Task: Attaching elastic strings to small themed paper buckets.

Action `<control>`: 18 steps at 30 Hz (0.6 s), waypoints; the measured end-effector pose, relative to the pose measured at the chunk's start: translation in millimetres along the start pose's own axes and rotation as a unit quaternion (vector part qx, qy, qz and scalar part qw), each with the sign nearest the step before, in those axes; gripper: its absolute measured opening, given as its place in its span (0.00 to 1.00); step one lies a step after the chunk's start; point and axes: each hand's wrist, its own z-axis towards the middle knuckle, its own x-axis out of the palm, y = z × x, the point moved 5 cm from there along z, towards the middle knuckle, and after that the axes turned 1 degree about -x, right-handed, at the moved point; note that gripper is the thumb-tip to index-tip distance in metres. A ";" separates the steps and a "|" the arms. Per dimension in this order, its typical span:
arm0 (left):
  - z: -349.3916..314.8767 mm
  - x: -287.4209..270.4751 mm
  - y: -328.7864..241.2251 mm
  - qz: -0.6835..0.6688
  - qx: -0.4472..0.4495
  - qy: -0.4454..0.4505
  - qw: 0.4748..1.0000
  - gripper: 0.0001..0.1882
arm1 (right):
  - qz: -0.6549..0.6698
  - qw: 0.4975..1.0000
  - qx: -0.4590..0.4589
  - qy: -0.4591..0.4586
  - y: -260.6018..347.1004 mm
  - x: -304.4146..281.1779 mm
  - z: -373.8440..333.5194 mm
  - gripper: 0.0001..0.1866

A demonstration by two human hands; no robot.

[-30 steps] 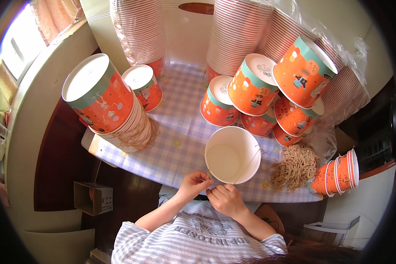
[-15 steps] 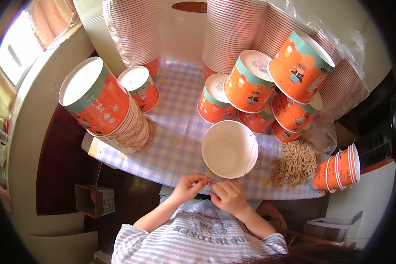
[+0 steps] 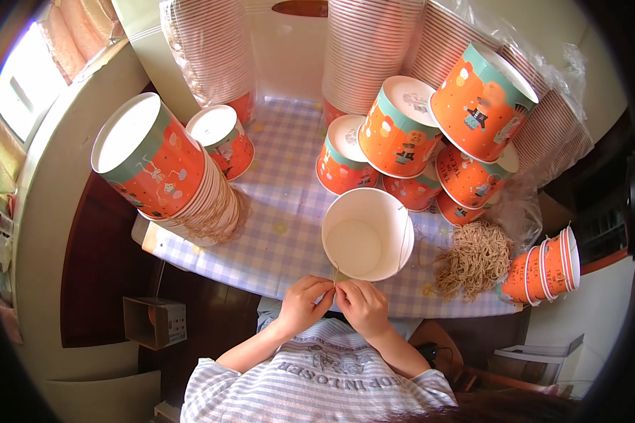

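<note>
An upright white-lined paper bucket (image 3: 356,243) stands at the table's near edge, its inside facing me. A thin tan string (image 3: 406,243) runs from its right rim down along the front. My left hand (image 3: 306,303) and my right hand (image 3: 363,303) meet just below the near rim. Both are closed, thumbs and fingertips pinched together on the string, which shows between them at the rim. The exact shape of the string there is too small to make out. Right of the bucket lies a tangled pile of tan strings (image 3: 475,261).
Orange and green buckets (image 3: 402,141) stand upside down at the right, some piled up. A nested stack with strings (image 3: 197,197) leans at the left. Tall bagged stacks (image 3: 374,56) line the back. More nested buckets (image 3: 543,266) lie sideways at the right edge of the checked tablecloth (image 3: 275,190).
My hands have drawn together, the right moving left and upright beside the left. The string's right stretch now hangs closer to the bucket's rim. The bucket has shifted only slightly.
</note>
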 end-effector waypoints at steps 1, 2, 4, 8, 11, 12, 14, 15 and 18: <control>-0.1 -0.2 -0.5 0.008 0.004 -0.001 1.000 0.06 | 0.000 1.000 0.000 0.001 -0.7 0.9 -0.4 0.06; 0.0 -0.2 -0.8 0.008 0.003 -0.001 1.000 0.06 | -0.008 1.000 -0.001 0.000 -1.4 1.9 -1.1 0.06; 0.7 -1.4 -0.3 -0.015 -0.011 -0.011 1.000 0.06 | -0.015 1.000 -0.002 -0.001 -1.1 2.6 -1.1 0.06; 0.7 -1.2 2.3 -0.024 -0.023 0.001 0.999 0.06 | 0.013 1.000 0.028 0.003 -2.4 3.0 -2.4 0.07; -1.3 1.6 10.3 -0.070 -0.046 0.028 0.996 0.06 | 0.039 0.998 0.055 0.016 -4.5 3.9 -3.8 0.07; -4.1 6.0 21.1 -0.166 -0.109 0.047 0.979 0.06 | 0.045 0.997 0.063 0.021 -5.0 4.5 -4.2 0.07; -6.9 12.6 30.3 -0.259 -0.169 0.064 0.949 0.06 | 0.042 0.997 0.065 0.024 -4.2 5.5 -5.3 0.08; -6.2 17.0 33.1 -0.324 -0.216 0.065 0.919 0.06 | 0.038 0.997 0.068 0.028 -4.1 6.4 -6.1 0.08; -6.4 21.7 38.6 -0.412 -0.275 0.057 0.867 0.06 | 0.051 0.995 0.078 0.028 -4.4 7.2 -8.5 0.08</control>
